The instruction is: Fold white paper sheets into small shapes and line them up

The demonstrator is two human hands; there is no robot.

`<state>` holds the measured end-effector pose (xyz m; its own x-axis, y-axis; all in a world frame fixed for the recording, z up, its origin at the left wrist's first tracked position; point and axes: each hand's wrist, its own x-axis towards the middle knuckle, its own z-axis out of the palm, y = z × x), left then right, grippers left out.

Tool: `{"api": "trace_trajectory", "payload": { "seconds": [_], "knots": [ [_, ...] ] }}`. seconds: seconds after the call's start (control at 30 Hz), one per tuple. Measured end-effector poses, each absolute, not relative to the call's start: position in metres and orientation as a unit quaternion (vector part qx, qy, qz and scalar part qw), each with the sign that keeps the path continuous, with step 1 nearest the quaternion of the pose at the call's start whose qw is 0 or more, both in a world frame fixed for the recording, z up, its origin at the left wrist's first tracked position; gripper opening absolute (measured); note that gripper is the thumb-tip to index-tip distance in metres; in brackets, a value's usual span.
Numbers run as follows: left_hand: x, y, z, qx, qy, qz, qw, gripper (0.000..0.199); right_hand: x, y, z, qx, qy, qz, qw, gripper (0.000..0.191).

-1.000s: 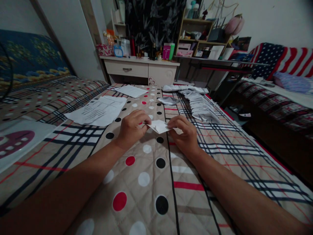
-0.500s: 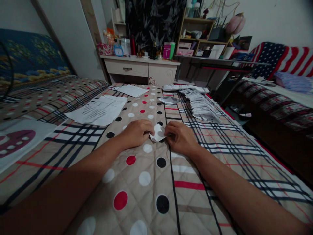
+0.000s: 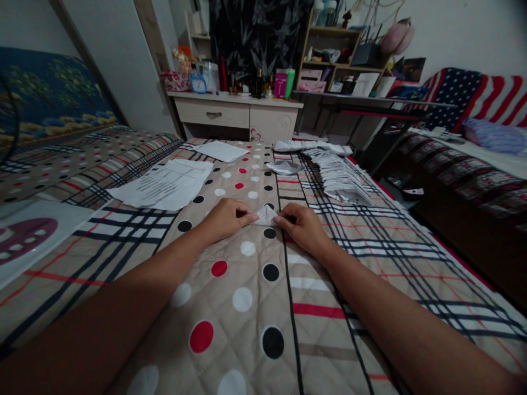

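Note:
A small folded piece of white paper (image 3: 267, 216), triangular at the top, lies between my hands over the quilted bedspread (image 3: 242, 274). My left hand (image 3: 230, 219) pinches its left corner between thumb and fingers. On the opposite corner, my right hand (image 3: 302, 225) has a matching pinch. Beyond them sits a flat folded paper piece (image 3: 285, 168). To its right a long row of folded paper pieces (image 3: 340, 175) is packed tightly together, with another row (image 3: 312, 147) lying crosswise behind.
Printed sheets (image 3: 164, 184) lie on the left, with more white paper (image 3: 220, 151) farther back. A white bag with a purple print (image 3: 33, 236) is at the left edge. A cabinet (image 3: 214, 114) stands past the bed; a second bed (image 3: 473, 175) is at right.
The paper between my hands has gone from an open, many-sided shape to a flatter triangle. Both hands have shifted their grip to its lower corners.

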<state>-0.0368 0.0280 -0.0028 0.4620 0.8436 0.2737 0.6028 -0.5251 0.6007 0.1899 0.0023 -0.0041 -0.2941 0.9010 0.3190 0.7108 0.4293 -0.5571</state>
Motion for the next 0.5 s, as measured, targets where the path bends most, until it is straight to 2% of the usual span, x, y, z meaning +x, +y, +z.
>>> {"api": "trace_trajectory", "payload": {
  "seconds": [0.13,0.5],
  "knots": [
    [-0.032,0.028,-0.009,0.816,0.474,0.284,0.17,0.025,0.186,0.003,-0.004,-0.546,-0.771,0.135,0.299,0.017],
    [-0.027,0.026,-0.009,0.808,0.506,0.269,0.135,0.022,0.177,0.001,0.003,-0.616,-0.74,0.109,0.245,0.017]
  ]
}}
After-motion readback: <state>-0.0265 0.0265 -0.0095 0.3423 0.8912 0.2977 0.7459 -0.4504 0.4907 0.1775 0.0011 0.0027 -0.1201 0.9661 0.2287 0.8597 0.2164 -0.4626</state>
